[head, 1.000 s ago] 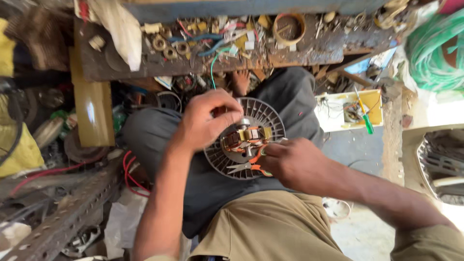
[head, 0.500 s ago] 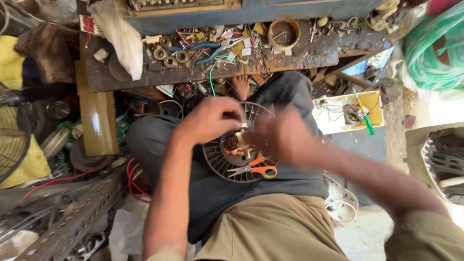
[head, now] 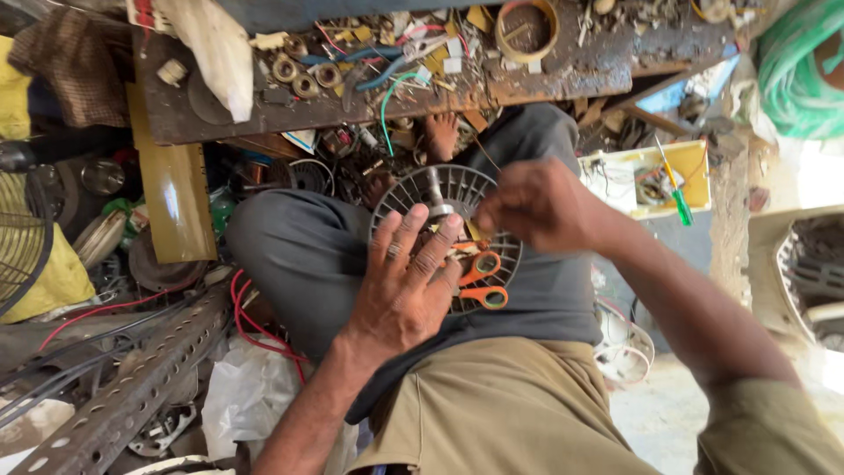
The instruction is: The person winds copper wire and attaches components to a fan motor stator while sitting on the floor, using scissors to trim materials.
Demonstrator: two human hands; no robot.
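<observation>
Here, in the middle of the frame, a round grey slotted plastic fan motor housing [head: 444, 230] rests on the lap of the person, who sits cross-legged in dark grey trousers. The left hand [head: 406, 286] lies flat on the housing with its fingers spread apart, gripping nothing and pressing down on the lower left part of the disc. The right hand [head: 536, 204] hovers at the housing's upper right edge with its fingers pinched together; what they pinch is too small to tell, perhaps a wire end or a small part. A pair of orange-handled scissors [head: 482, 280] lies on the housing just beside the left hand's fingertips, held by neither hand. A metal shaft stands up from the centre of the housing, and copper-coloured parts show between the fingers.

As a judgement, the work looks midway: the housing is open with its inner parts exposed, nothing is closed up yet, and the scissors stay within reach.

Across the top of the frame runs a worn wooden desk [head: 563, 75] cluttered with bearings, wire scraps and a round tin. A green-handled screwdriver [head: 678, 192] lies on a yellow tray at the right.
</observation>
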